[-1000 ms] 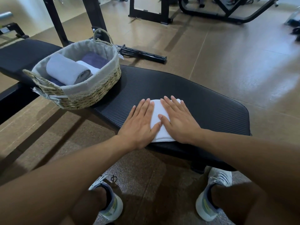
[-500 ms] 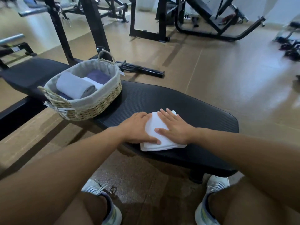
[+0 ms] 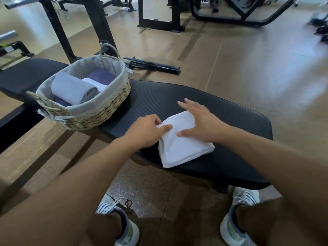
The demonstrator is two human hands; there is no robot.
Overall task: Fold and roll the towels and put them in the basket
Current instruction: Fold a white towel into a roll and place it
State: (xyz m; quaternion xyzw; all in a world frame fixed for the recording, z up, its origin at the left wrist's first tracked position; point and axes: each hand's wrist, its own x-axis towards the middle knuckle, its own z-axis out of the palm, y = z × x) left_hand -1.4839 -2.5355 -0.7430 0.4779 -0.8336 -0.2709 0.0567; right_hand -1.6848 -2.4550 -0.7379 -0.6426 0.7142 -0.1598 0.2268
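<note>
A folded white towel (image 3: 182,148) lies on the black padded bench (image 3: 221,118). My left hand (image 3: 147,132) pinches the towel's far left corner, fingers curled round its edge and thumb on top. My right hand (image 3: 200,121) rests flat on the towel's right side, fingers straight and spread. A woven basket (image 3: 99,112) with a grey liner stands to the left on the bench. Inside it lie a rolled grey towel (image 3: 72,87), a white towel (image 3: 95,83) and a purple towel (image 3: 101,76).
Black gym frames (image 3: 99,20) stand behind the bench, and a black bar (image 3: 152,65) lies on the tan floor past the basket. More machine bases (image 3: 230,18) are at the back. My shoes (image 3: 237,226) are on the floor below the bench's near edge.
Both hands lay flat on the towel before. Now my left hand has curled and taken hold of the towel's left edge, and my right hand has slid to the right.
</note>
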